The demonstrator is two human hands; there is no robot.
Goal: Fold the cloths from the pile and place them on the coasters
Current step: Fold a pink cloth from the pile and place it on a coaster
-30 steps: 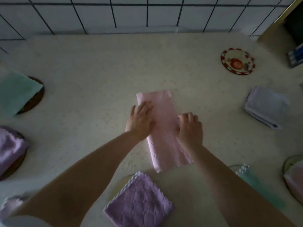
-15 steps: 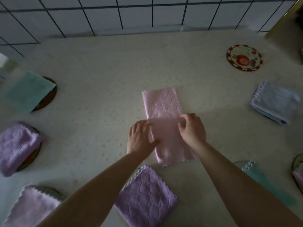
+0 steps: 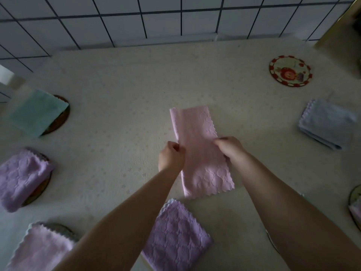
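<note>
A home kitchen or bathroom, judging by the white tiled wall [image 3: 136, 18] behind a speckled countertop [image 3: 121, 90].

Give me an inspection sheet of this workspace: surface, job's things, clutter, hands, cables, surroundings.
Surface: pale speckled tabletop, dimly lit.
Job's things: pink cloth folded into a long strip, lying at centre. Green cloth on a dark coaster at left; purple cloth on a coaster below it; pink folded cloth on a coaster at lower left; purple folded cloth at near centre; grey folded cloth at right; red-rimmed coaster bare, far right.
Clutter: nothing seen.
Hands: left hand pinches the strip's left edge; right hand pinches its right edge.
Cables: nothing seen.
Surroundings: white tiled wall with dark grout behind the table.
</note>
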